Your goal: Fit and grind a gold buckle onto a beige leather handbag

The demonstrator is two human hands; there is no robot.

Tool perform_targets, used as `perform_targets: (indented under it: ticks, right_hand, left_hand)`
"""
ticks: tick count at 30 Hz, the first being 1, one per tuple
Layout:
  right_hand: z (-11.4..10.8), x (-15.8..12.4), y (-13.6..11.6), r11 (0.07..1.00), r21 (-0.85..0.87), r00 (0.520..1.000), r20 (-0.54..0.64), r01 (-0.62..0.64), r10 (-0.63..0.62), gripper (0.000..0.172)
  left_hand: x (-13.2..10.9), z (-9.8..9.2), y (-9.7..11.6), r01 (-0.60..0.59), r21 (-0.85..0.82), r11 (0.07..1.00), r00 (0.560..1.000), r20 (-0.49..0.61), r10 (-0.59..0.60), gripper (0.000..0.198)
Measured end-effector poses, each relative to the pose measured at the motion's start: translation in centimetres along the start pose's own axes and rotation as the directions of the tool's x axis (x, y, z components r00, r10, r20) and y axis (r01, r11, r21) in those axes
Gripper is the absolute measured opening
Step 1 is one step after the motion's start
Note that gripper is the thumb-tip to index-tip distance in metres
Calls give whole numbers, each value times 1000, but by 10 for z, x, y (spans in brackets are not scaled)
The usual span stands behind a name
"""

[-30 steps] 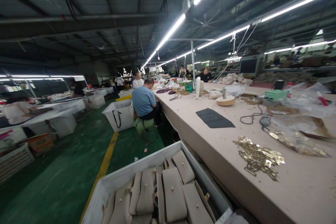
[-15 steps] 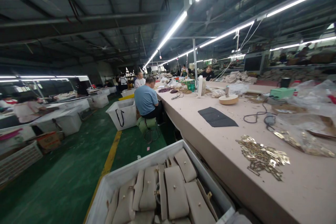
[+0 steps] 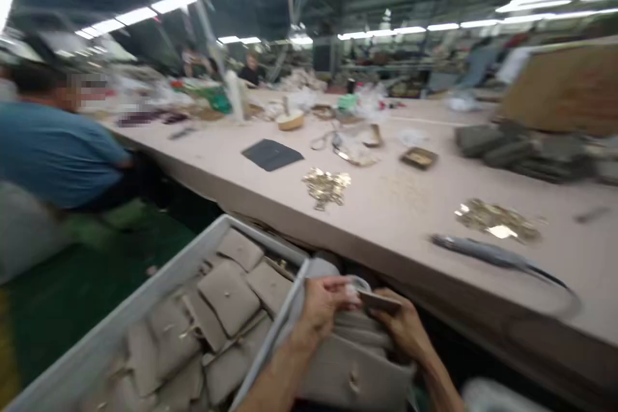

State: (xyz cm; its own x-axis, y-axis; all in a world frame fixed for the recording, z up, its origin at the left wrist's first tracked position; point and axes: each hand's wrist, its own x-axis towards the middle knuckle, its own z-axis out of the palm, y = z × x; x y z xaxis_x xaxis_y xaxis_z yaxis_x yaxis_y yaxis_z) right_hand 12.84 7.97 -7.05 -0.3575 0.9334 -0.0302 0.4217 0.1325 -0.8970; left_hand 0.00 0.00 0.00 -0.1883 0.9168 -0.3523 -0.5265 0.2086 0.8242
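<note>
My left hand (image 3: 319,306) is closed in a pinch beside the bin. A small whitish, ring-like thing (image 3: 360,284) shows at its fingertips, too blurred to name. Close by on the right, my right hand (image 3: 403,325) grips a flat beige bag piece (image 3: 379,301) between thumb and fingers. Below both hands lies a beige bag (image 3: 355,370) with a gold clasp, over more folded beige material. To the left, several similar beige bags (image 3: 229,295) with metal studs fill a grey-white bin (image 3: 159,283).
A long covered table (image 3: 376,241) runs beyond my hands. On it lie gold metal fittings (image 3: 327,187), a second heap of fittings (image 3: 499,219), a grey corded tool (image 3: 483,251) and a dark sheet (image 3: 271,154). A person in blue (image 3: 58,141) sits at left.
The view has swung right and down, and the bin now lies further left. Both my hands have come into view with the beige bag piece. The second heap and corded tool now show.
</note>
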Motion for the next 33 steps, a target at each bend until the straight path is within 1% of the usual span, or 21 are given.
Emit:
perform_targets:
  ticks: [1, 2, 3, 5, 8, 11, 14, 17, 19, 20, 21, 23, 25, 26, 27, 28, 29, 31, 32, 33]
  right_hand:
    - [-23, -15, 17, 999, -1, 998, -18, -53, 53, 40]
    - [-42, -29, 31, 996, 14, 996, -22, -87, 87, 39]
    - [-56, -40, 40, 994, 46, 995, -13, -98, 99, 37]
    - [-69, -51, 50, 986, 144, 997, 14, -79, 78, 31]
    - [-67, -51, 49, 969, 238, 998, 14, -67, 65, 26]
    - [-61, -46, 46, 966, 247, 997, 15, -78, 77, 24]
    - [-60, -45, 49, 966, 245, 997, 14, -80, 79, 24]
    - [-62, -46, 52, 966, 246, 996, 5, -83, 84, 25]
    - [-62, -46, 52, 964, 254, 996, 4, -86, 88, 25]
    - [-62, -47, 53, 962, 257, 996, 3, -87, 89, 25]
    - [-62, -47, 53, 961, 260, 996, 4, -89, 91, 25]
    - [-62, -48, 53, 960, 265, 996, 5, -89, 91, 25]
    - [-62, -48, 54, 961, 265, 996, 5, -83, 85, 25]
    - [-63, -48, 54, 961, 264, 997, 5, -81, 83, 24]
    - [-63, -48, 54, 962, 262, 997, 5, -80, 82, 23]
    - [-63, -48, 54, 962, 261, 997, 2, -80, 83, 23]
    - [-62, -48, 54, 962, 262, 996, -2, -82, 85, 22]
    - [-61, -48, 53, 956, 281, 996, -9, -83, 89, 21]
    - [-61, -48, 52, 951, 298, 996, -13, -80, 88, 21]
    - [-60, -48, 52, 946, 313, 996, -16, -77, 87, 20]
  left_hand:
    - [7, 4, -9, 33, -15, 999, 999, 10, -33, 54]
    - [13, 7, -17, 23, -1, 1000, 1000, 12, -23, 55]
    - [19, 8, -23, 11, 14, 1000, 1000, 27, -12, 57]
    - [26, 6, -30, -11, 31, 999, 999, 44, 9, 53]
    - [27, 1, -34, -78, 96, 992, 997, 27, 76, 45]
    - [27, 1, -38, -167, 188, 968, 985, -5, 171, 36]
    - [25, 5, -41, -209, 215, 954, 976, -11, 216, 26]
    - [21, 7, -35, -220, 270, 937, 973, -6, 230, 21]
    - [19, 1, -24, -248, 359, 900, 960, -34, 278, 20]
    - [20, -6, -16, -270, 404, 874, 944, -68, 323, 20]
    - [21, -14, -8, -291, 447, 846, 919, -115, 377, 21]
    - [27, -34, 9, -323, 535, 781, 847, -204, 491, 25]
    - [34, -52, 24, -325, 646, 691, 778, -233, 584, 36]
    - [36, -57, 29, -310, 692, 652, 760, -231, 607, 45]
    - [38, -60, 33, -290, 718, 633, 763, -226, 605, 53]
    - [40, -58, 35, -267, 714, 647, 787, -226, 574, 58]
    - [40, -53, 35, -237, 679, 695, 830, -230, 508, 59]
    - [40, -36, 31, -136, 528, 838, 935, -210, 284, 57]
    - [40, -26, 28, -65, 443, 894, 971, -181, 160, 58]
    - [40, -15, 23, 8, 369, 930, 988, -146, 49, 58]
